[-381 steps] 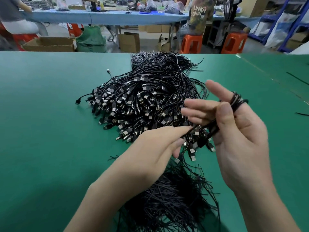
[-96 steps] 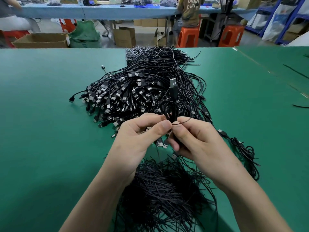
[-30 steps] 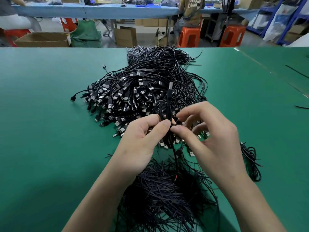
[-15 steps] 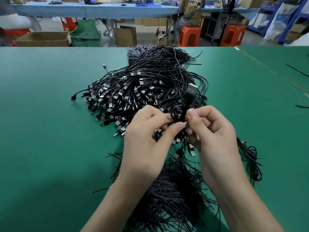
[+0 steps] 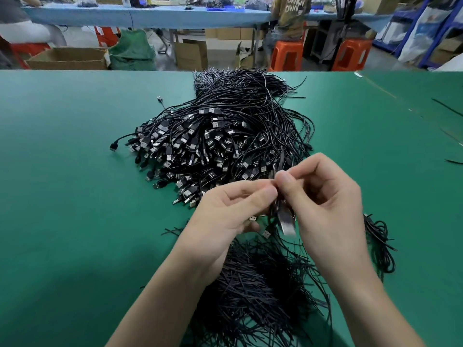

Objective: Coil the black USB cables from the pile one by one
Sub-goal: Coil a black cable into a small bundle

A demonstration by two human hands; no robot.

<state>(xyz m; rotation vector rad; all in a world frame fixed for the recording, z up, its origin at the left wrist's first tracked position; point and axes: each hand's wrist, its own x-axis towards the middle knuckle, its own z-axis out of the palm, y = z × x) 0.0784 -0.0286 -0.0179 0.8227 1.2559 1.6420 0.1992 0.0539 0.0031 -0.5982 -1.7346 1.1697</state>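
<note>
A big pile of black USB cables [image 5: 220, 136] lies on the green table [image 5: 62, 196], plugs fanned toward me. Over its near edge, my left hand [image 5: 225, 216] and my right hand [image 5: 325, 201] meet fingertip to fingertip, both pinched on one small coiled cable [image 5: 278, 206]. That cable's plug [image 5: 288, 225] hangs downward between my hands, blurred. The coil itself is mostly hidden by my fingers. A heap of short black ties [image 5: 258, 291] lies under my wrists.
Coiled cables [image 5: 380, 244] lie on the table just right of my right wrist. A few stray black strands [image 5: 448, 108] lie at the far right. Beyond the table edge are cardboard boxes [image 5: 67, 57], orange stools [image 5: 286, 55] and seated people.
The held cable's plug pointed up half a second ago and now hangs down between my hands. My right hand has turned over the coil, fingers spread wider.
</note>
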